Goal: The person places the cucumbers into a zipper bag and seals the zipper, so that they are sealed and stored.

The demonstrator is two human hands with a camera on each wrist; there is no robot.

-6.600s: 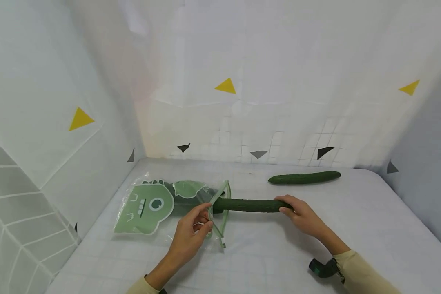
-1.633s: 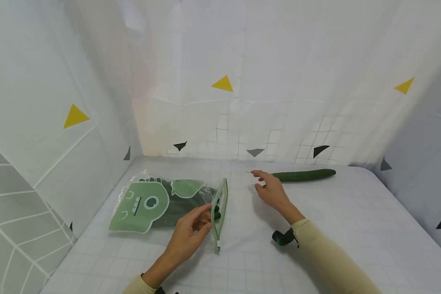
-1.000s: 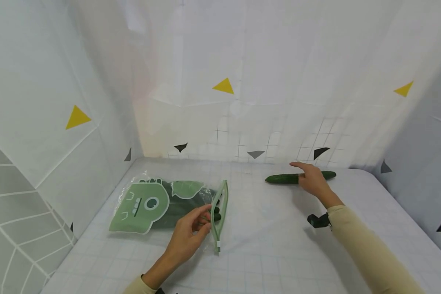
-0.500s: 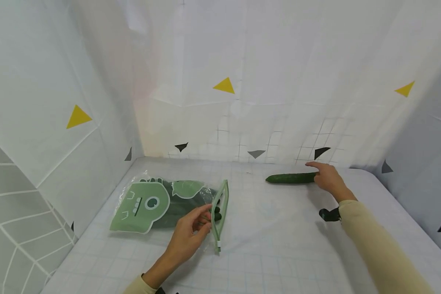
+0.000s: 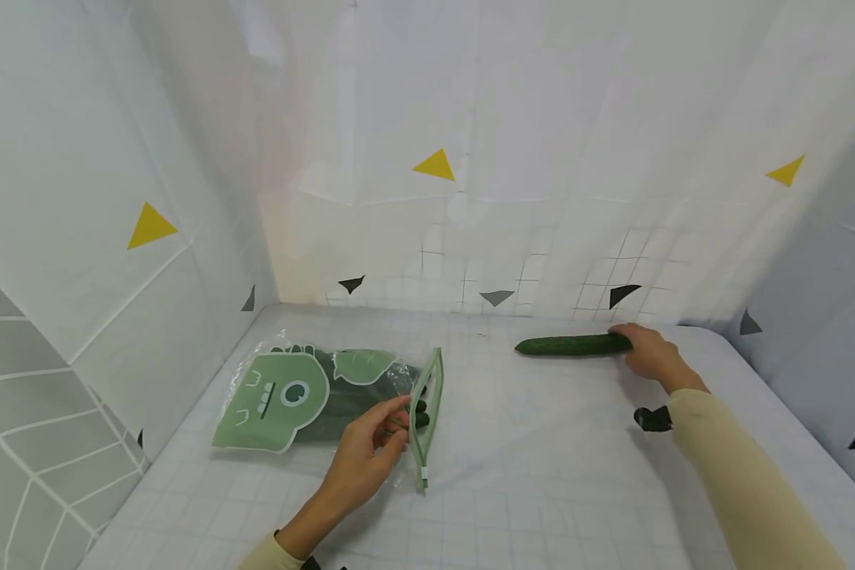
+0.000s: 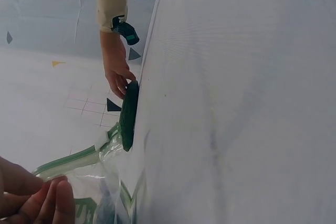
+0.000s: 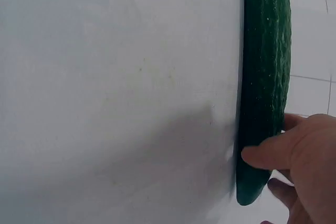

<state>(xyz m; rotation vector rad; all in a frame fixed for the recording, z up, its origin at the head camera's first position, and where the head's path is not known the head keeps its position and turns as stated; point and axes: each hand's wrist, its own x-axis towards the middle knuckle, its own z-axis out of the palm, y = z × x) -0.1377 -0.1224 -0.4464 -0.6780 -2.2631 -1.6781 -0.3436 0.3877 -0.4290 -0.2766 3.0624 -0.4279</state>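
Observation:
My left hand (image 5: 363,451) pinches the near edge of a clear zip bag (image 5: 309,412) printed with a green one-eyed monster. The bag lies on its side, its green-trimmed mouth facing right and parted. Dark green cucumbers (image 5: 420,419) fill it, with ends showing at the mouth. Farther back, a single cucumber (image 5: 563,346) lies on the table, and my right hand (image 5: 648,354) grips its right end. In the right wrist view the thumb presses one side of this cucumber (image 7: 266,61), fingers partly hidden on the other. The left wrist view shows the pinched bag edge (image 6: 68,162) close up.
A white cloth with a faint grid covers the table (image 5: 513,491). White sheets with yellow and black triangles form a back wall (image 5: 541,158) and side walls. A dark wrist camera (image 5: 653,419) sits at my right sleeve.
Earlier my right hand held another cucumber at the bag mouth; that one is now inside. The right hand then moved right along the back cucumber and closed on its end. The left hand stays.

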